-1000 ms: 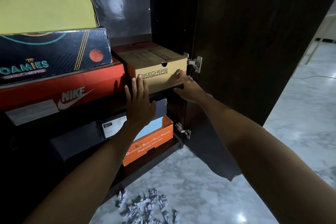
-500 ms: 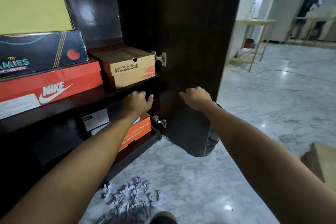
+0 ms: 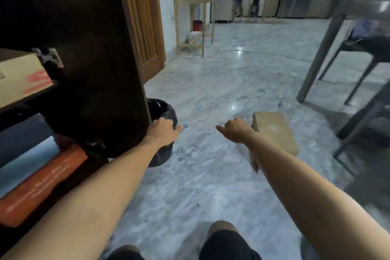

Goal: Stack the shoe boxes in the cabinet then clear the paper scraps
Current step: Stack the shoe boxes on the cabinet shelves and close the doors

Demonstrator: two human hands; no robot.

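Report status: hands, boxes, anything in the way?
Both hands, left and right, empty. One brown box on the floor, ahead. Black bin beside the cabinet door.

A tan shoe box [image 3: 20,79] with a blurred red mark on its end sits on the upper shelf of the dark cabinet [image 3: 88,48], beside the open door's hinge. An orange box [image 3: 42,183] lies on the lower shelf, with a blue-grey box [image 3: 23,154] on top of it. 1 plain brown box [image 3: 274,131] lies flat on the marble floor, well apart from the cabinet.
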